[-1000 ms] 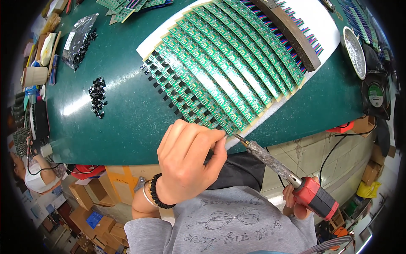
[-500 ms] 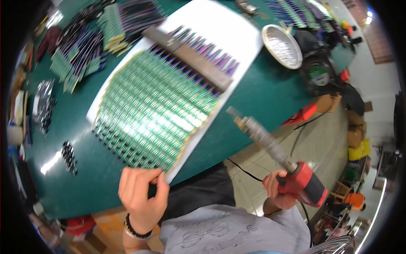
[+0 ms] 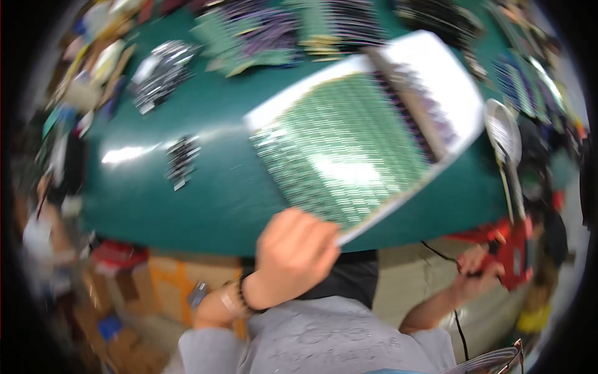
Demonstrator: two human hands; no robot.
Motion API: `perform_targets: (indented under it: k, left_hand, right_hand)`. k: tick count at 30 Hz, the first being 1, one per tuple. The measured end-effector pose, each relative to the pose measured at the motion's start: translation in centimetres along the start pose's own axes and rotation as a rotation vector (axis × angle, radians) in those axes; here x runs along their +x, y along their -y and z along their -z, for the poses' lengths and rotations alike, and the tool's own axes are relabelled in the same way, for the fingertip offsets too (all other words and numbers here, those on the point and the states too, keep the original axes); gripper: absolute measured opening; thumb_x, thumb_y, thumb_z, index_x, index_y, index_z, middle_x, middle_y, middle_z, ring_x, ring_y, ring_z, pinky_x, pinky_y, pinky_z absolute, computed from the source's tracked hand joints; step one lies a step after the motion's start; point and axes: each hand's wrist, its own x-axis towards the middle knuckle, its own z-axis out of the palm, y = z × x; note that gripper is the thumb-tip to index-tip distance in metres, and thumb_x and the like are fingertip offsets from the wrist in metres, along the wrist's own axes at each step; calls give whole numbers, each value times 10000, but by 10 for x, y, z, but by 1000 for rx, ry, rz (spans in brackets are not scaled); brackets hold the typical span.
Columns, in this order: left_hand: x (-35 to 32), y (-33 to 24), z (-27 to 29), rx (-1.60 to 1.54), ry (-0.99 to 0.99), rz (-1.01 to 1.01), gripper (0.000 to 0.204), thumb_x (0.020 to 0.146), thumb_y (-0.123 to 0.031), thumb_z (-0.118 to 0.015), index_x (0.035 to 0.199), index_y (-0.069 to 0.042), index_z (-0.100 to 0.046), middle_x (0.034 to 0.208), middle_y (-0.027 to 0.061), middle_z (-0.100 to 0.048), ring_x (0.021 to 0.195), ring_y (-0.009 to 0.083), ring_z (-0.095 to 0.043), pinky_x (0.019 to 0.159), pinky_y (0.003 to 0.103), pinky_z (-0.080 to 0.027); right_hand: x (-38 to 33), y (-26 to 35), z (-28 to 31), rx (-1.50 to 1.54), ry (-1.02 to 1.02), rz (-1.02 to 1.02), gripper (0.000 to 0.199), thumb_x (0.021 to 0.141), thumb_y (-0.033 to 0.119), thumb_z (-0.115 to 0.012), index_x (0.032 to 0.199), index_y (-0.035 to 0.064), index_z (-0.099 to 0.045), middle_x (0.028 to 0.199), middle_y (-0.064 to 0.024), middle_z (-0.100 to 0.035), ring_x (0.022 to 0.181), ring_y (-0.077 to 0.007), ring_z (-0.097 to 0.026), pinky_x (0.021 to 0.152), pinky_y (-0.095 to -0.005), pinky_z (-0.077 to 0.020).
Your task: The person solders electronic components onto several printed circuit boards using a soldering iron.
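Observation:
My left hand [image 3: 296, 249] has its fingers curled at the near corner of a white board [image 3: 464, 100]; motion blur and the hand itself hide what is between the fingertips. Rows of small green circuit boards [image 3: 349, 143] cover the white board. Across the purple and dark wires at their far right end lies a brownish bar [image 3: 408, 103]. Off to the right, my right hand [image 3: 476, 265] grips the handle of a red-and-black gun-shaped tool [image 3: 518, 257] with a long metal barrel, blurred and pointing away from me toward a round metal dish [image 3: 502, 128].
Left of the boards lies a small heap of black parts [image 3: 181, 162], with a clear bag of parts [image 3: 163, 70] beyond it. Bundles of wired green boards [image 3: 249, 37] line the far side. A black cord [image 3: 460, 333] hangs below the tool. Cardboard boxes [image 3: 171, 283] stand below the table's edge.
The view has swung left, so the table and boards appear further right. My right hand has carried the tool rightward, away from the boards and near the dish. My left hand remains at the board's near corner.

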Motion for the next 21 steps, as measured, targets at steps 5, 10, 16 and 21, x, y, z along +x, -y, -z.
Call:
perform_targets:
  k: [5, 10, 16, 21]
  left_hand:
    - [-13, 21, 34, 170, -166, 42, 228, 701, 14, -785, 897, -33, -677, 860, 103, -661, 753, 268, -616, 650, 371, -492]
    - [-31, 90, 85, 628, -289, 211, 194, 777, -28, -730, 964, -48, -681, 881, 66, -608, 791, 261, -564, 692, 372, -459]
    - [-15, 118, 107, 736, -39, 11, 177, 757, -2, -731, 925, -24, -680, 855, 65, -588, 795, 253, -543, 705, 364, -465]
    - [-3, 119, 114, 728, 97, -109, 121, 732, 1, -706, 821, -16, -626, 816, 75, -538, 795, 249, -522, 701, 361, -448]
  right_hand:
    - [-29, -7, -31, 163, 271, -102, 881, 912, 637, -543, 1398, -67, -334, 525, 25, -358, 403, -91, -353, 435, -243, -365]
    - [-27, -3, -50, 179, 410, -97, 855, 920, 626, -546, 1357, -85, -363, 525, 10, -395, 402, -99, -387, 423, -246, -385]
    - [-31, 9, -81, 135, 421, -50, 826, 920, 629, -551, 1296, -89, -392, 493, 12, -398, 381, -102, -397, 412, -245, -383]
    - [-47, 9, -92, 142, 431, -145, 820, 905, 618, -581, 1294, -81, -400, 479, 4, -410, 364, -125, -394, 413, -291, -383]
